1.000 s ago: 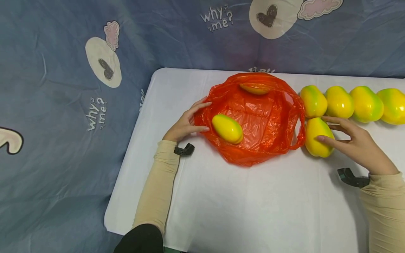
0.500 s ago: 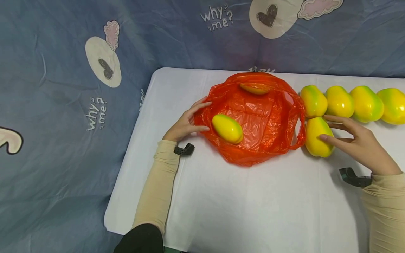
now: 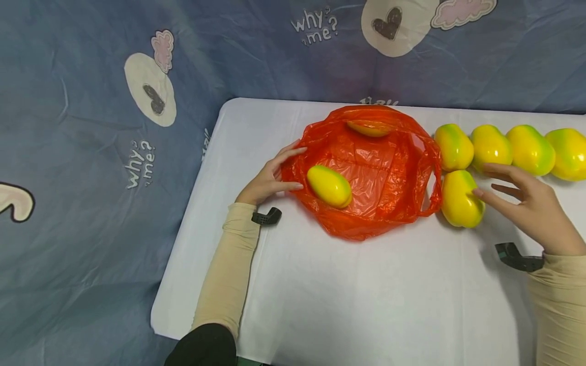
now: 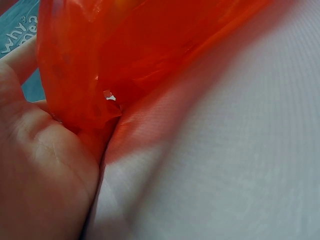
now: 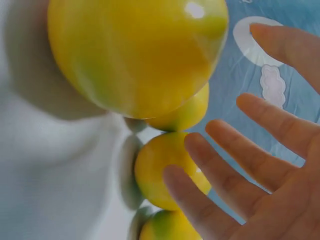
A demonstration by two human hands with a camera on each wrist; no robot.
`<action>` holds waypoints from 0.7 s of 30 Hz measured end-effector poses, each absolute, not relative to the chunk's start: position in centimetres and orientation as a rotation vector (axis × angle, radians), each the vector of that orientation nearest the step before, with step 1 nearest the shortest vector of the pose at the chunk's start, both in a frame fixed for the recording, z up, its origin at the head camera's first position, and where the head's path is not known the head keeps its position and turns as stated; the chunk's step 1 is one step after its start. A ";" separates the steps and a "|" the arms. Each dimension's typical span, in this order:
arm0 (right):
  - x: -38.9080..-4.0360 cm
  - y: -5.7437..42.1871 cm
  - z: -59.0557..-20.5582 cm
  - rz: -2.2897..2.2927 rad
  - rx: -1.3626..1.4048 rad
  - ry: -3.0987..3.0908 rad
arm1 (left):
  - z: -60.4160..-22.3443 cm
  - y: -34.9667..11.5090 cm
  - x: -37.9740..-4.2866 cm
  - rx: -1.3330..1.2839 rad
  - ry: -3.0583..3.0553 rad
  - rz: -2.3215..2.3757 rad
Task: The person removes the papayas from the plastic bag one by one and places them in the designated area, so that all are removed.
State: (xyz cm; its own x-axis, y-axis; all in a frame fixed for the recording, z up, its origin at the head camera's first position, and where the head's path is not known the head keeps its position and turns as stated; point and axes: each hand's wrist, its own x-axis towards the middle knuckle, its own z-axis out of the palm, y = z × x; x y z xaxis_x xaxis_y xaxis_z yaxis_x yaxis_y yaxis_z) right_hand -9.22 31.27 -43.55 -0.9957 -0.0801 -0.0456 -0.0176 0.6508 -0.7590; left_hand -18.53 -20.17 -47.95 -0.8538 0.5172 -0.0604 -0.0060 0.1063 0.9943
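Note:
A red plastic bag [image 3: 366, 178] lies spread with its mouth up on the white table. One yellow-green mango [image 3: 329, 186] is inside at the left; another [image 3: 368, 129] shows partly under the far rim. My left hand [image 3: 270, 175] rests against the bag's left side, thumb and fingers extended; in the left wrist view, red plastic covers part of the fingers. To the right of the bag handle lies a mango [image 3: 462, 199]. My right hand [image 3: 526, 203] is beside it with fingers spread, holding nothing; the right wrist view shows a gap between fingers and fruit.
Several more mangoes [image 3: 531, 151] stand in a row along the far right of the white table [image 3: 366, 300]. A blue printed cloth [image 3: 256, 56] hangs behind and to the left. Each wrist wears a black camera mount [image 3: 267, 217].
My right hand has moved slightly right, away from the near mango, and its thumb and fingers have come off it. The left hand, bag and fruit have stayed put.

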 end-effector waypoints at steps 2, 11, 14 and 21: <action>-9.2 31.1 -43.4 -1.317 -0.125 2.815 | -48.0 -20.2 -18.6 0.497 1.999 1.794; -9.6 29.8 -41.8 -1.331 -0.258 2.856 | -48.2 -20.4 -18.6 0.483 1.974 1.820; -9.7 29.3 -41.4 -1.313 -0.263 2.850 | -48.2 -20.4 -18.6 0.487 1.966 1.829; -10.4 28.2 -40.6 -1.333 -0.342 2.819 | -48.3 -20.3 -18.6 0.488 2.001 1.800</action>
